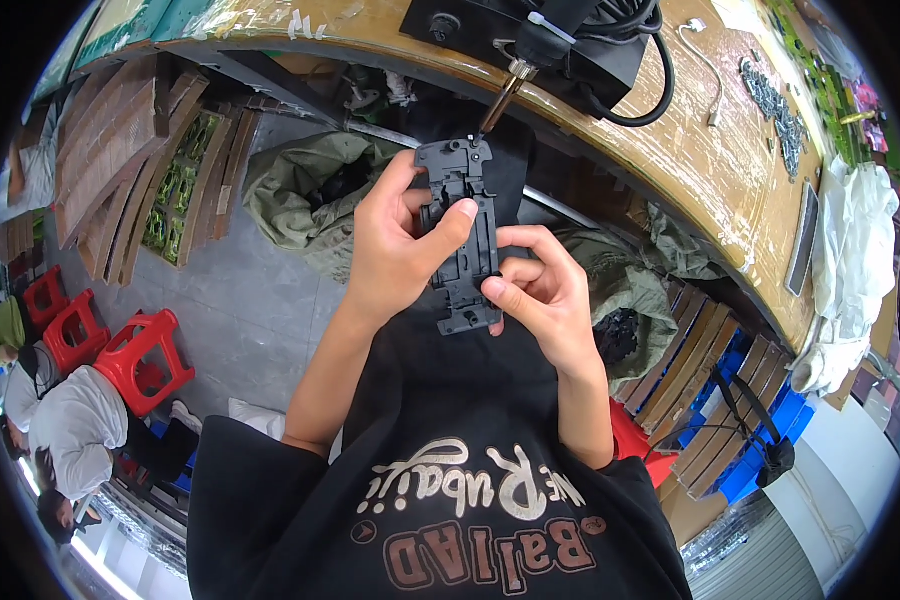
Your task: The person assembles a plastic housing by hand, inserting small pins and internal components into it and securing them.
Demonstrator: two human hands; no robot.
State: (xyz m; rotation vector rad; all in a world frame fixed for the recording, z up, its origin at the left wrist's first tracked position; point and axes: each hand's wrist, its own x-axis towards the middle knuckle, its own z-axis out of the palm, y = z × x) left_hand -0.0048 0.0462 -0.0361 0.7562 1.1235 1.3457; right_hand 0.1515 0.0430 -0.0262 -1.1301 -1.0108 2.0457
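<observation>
Between my two hands is a black moulded plastic housing (460, 265), long and narrow, with recesses and small posts. My left hand (400, 235) wraps round its left side, the thumb lying across the face. At its lower right edge my right hand (545, 295) pinches it between thumb and fingers. The far end of the housing is right at the tip of a metal rod tool (505, 100), fixed at the table edge and pointing down toward me; whether they touch I cannot tell. The fingers behind the housing are partly hidden.
The tool's black box (610, 75) and cables sit on the worn wooden table (530, 95). Small dark parts (775, 110) and a white cable (705, 70) lie to the right. Green sacks (305, 190), stacked trays (120, 150) and red stools (145, 360) surround me. Another person (75, 420) is at the left.
</observation>
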